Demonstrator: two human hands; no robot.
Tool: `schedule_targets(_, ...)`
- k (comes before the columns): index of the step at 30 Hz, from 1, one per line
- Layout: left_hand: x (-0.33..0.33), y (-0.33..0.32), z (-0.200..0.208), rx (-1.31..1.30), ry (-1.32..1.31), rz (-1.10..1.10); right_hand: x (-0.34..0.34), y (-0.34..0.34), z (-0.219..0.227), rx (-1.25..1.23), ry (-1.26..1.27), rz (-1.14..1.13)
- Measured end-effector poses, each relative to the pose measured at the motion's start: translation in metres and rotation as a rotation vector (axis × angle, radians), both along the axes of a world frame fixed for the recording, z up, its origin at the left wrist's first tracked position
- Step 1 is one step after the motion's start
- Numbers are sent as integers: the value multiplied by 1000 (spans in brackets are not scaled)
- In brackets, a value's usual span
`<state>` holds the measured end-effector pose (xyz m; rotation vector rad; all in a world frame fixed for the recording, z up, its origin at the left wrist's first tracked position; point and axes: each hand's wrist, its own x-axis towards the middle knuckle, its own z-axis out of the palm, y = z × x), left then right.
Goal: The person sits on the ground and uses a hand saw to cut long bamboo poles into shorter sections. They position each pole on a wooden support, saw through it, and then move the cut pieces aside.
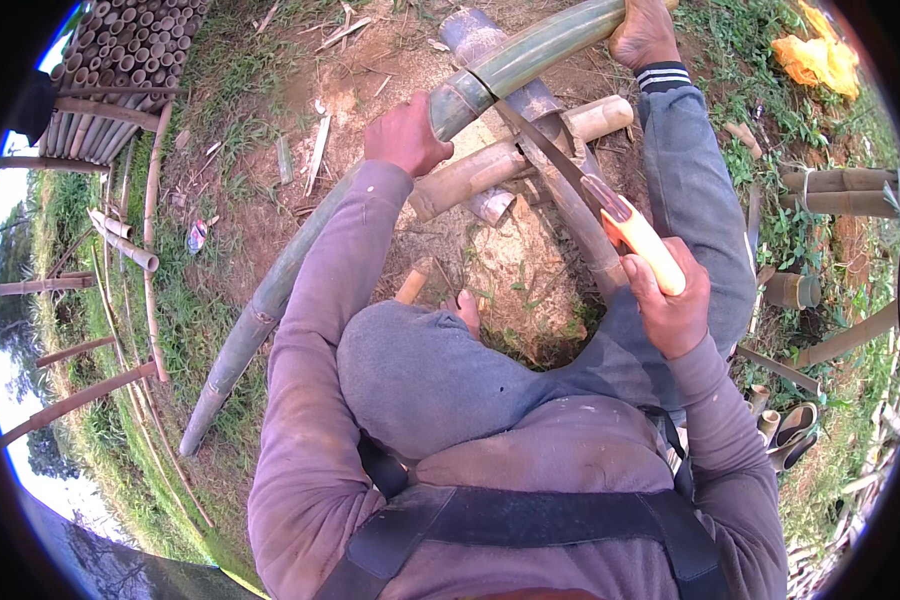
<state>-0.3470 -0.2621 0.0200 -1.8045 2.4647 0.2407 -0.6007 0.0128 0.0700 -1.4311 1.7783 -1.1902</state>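
A long green bamboo pole (545,62) runs from the lower left to the upper right, resting across shorter bamboo pieces. My left hand (407,137) is wrapped round it, left of a dark cut line. In my right hand (673,295) is the pale wooden handle of a hand saw (561,160). The saw's blade reaches up and left, its tip at the cut in the pole. My bare foot (642,35) presses on the pole's far right part. Beneath the pole lies a tan bamboo crosspiece (490,180) of the support.
Pale sawdust (470,258) and bamboo slivers (318,155) cover the ground. A stack of cut bamboo (120,45) stands at the far left, by a bamboo rail (155,230). At right are a yellow plastic bag (818,58), bamboo lengths (840,190) and sandals (794,436).
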Motion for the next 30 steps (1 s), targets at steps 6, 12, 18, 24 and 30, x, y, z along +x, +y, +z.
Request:
schedule_targets(6, -12, -2, 2, 20, -17, -12, 25, -111, -60, -117, 3, -54)
schedule_targets(12, -8, 2, 12, -7, -48, 2, 32, -132, -63, -98, -30, -47)
schedule_targets(18, -9, 8, 8, 13, -36, 27, 11, -28, -59, -94, -170, -58)
schedule_targets(24, -17, 2, 1, -48, -75, 0, 39, -154, -69, -209, -21, -74)
schedule_targets(30, -5, -5, -3, -37, -59, 36, 7, -52, -61, -150, -179, -30)
